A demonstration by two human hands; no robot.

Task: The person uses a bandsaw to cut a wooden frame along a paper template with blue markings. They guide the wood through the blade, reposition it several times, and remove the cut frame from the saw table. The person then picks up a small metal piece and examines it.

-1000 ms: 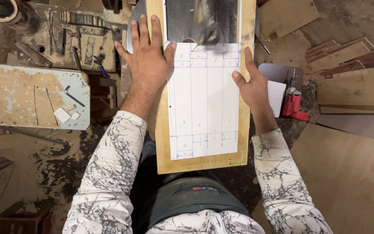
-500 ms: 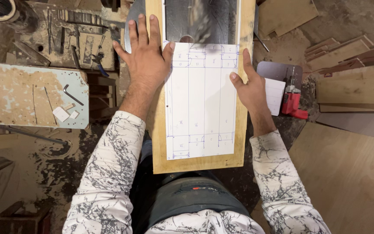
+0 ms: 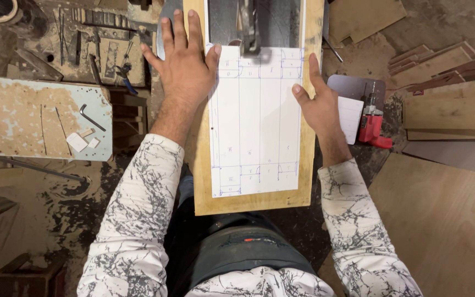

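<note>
A white laminated panel (image 3: 257,118), ruled with thin blue layout lines, lies on a longer plywood board (image 3: 309,165) that runs from the person's lap up to a grey saw table (image 3: 224,22) at the top of the view. The panel's far edge meets the upright blade assembly (image 3: 248,27), which stands roughly on one of the ruled lines, so the sheet seems lined up for a cut along it.

The left hand (image 3: 185,63) lies flat, fingers spread and unclenched, on the board's left margin with the thumb touching the panel's upper left corner. The right hand (image 3: 317,107) is also flat and unclenched, its palm on the board's right margin and the thumb on the panel's edge. Neither grasps anything; both appear to press down and steady the sheet from either side, well clear of the blade.

To the left, a pale blue worn board (image 3: 42,118) carries an L-shaped hex key (image 3: 92,117) and small white offcuts (image 3: 81,140). Above it, hand tools (image 3: 97,49) lie in sawdust. To the right sit a red power tool (image 3: 372,124), a small white ruled piece (image 3: 350,118) and stacked plywood sheets (image 3: 446,110).
</note>
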